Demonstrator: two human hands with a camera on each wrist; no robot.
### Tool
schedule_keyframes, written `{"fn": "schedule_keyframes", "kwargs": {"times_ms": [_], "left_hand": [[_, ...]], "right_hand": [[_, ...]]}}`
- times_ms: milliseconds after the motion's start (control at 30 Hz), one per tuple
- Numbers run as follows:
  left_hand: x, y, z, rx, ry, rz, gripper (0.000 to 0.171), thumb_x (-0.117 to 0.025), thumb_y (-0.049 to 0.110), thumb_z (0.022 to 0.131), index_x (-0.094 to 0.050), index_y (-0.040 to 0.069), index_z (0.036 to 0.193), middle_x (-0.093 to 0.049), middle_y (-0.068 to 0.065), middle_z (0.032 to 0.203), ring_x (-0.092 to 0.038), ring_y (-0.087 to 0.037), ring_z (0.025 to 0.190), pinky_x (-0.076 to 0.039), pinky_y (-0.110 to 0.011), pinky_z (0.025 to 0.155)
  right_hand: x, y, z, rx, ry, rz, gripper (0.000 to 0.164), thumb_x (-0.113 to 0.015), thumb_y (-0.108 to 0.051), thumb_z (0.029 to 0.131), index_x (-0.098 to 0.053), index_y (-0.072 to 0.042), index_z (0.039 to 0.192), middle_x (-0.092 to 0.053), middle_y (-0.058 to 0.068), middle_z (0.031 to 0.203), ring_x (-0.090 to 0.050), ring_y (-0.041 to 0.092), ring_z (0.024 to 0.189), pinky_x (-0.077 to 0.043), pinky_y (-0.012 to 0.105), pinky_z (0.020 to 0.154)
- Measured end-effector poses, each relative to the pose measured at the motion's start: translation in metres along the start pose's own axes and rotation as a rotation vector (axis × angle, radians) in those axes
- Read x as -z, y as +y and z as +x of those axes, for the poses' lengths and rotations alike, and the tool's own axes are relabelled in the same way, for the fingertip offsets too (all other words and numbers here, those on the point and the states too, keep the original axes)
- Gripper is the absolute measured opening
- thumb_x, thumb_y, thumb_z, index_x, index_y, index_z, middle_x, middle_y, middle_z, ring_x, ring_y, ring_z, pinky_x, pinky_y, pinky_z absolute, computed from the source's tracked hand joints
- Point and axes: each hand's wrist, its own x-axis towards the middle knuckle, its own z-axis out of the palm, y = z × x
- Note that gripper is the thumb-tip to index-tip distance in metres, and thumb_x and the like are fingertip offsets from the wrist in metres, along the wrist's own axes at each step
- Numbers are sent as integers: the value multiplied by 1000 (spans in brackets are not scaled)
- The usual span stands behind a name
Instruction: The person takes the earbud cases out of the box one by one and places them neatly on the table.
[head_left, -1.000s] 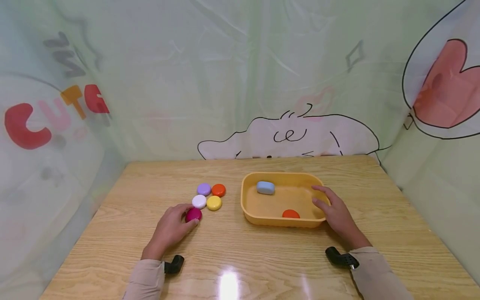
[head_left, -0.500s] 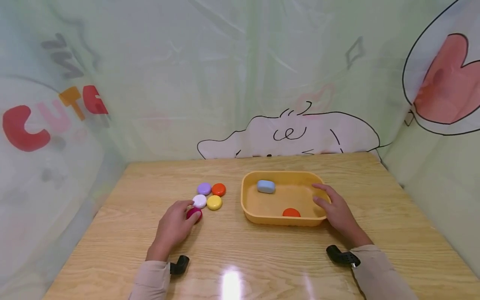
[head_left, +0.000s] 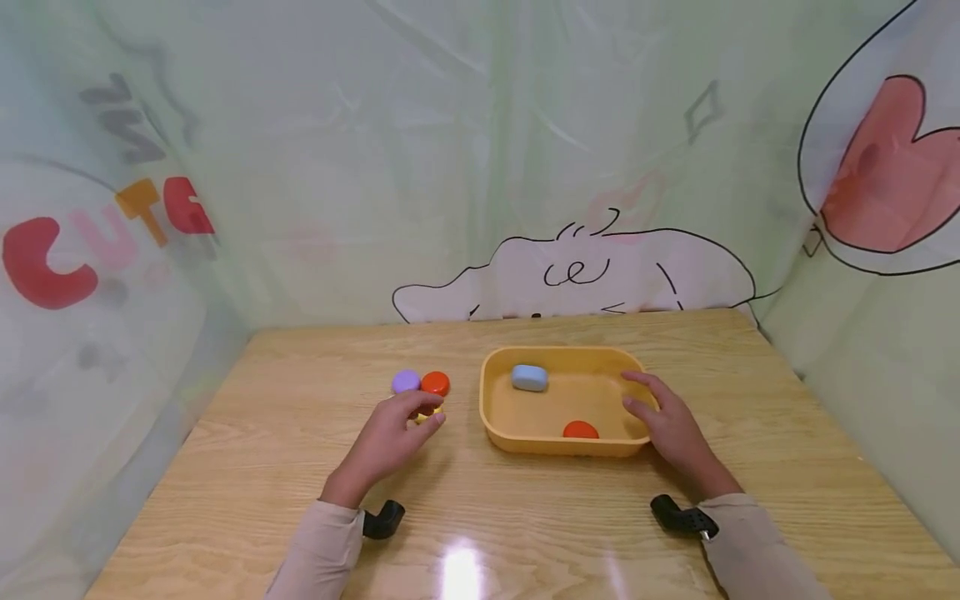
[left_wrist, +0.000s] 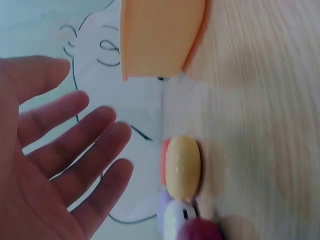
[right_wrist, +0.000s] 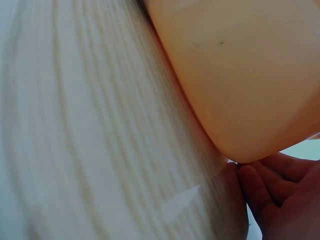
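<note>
My left hand (head_left: 393, 429), nothing in its grasp, reaches over the yellow round piece (left_wrist: 183, 167), fingers and thumb spread apart. In the left wrist view, the white piece (left_wrist: 172, 220) and the magenta piece (left_wrist: 201, 231) lie beside the yellow one; the hand hides both in the head view. Behind it sit a purple piece (head_left: 407, 381) and a red piece (head_left: 435, 383), all small, glossy and rounded. My right hand (head_left: 678, 429) rests at the right end of an orange tray (head_left: 517, 442), thumb and index finger over the rim, other fingers against the outer wall.
Inside the tray are a light blue piece (head_left: 529, 377) standing on its side and a red piece (head_left: 581, 429) near the front wall. A printed curtain (head_left: 337, 167) hangs right behind the wooden table (head_left: 525, 525).
My left hand has come off the magenta piece and moved right and away from the body, over the yellow piece. The right hand and tray have stayed in place.
</note>
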Motion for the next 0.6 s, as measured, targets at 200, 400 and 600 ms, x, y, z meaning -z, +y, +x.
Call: {"fn": "schedule_keyframes", "kwargs": {"times_ms": [200, 400, 600], "left_hand": [[0, 13, 13, -8, -225, -129, 34, -64, 30, 100, -67, 10, 127, -68, -1, 120, -64, -13, 107, -51, -37, 94], [3, 34, 31, -3, -415, -191, 40, -60, 36, 101, -62, 14, 134, -66, 0, 124, -61, -10, 112, -48, -33, 97], [1, 45, 45, -11, -465, -122, 37, -60, 37, 101, -64, 18, 132, -68, 9, 112, -61, -8, 105, -50, -31, 91]], "right_hand": [[0, -1, -1, 14, 9, -11, 45, -51, -19, 105, -44, -2, 146, -29, 29, 155, -22, 51, 143, -18, 70, 109], [0, -2, -2, -6, 0, -4, 45, -51, -19, 105, -43, -2, 146, -27, 29, 156, -19, 51, 144, -17, 70, 110], [-1, -2, -2, -7, -2, -4, 45, -50, -19, 106, -42, -2, 147, -27, 29, 157, -19, 51, 144, -17, 70, 110]]}}
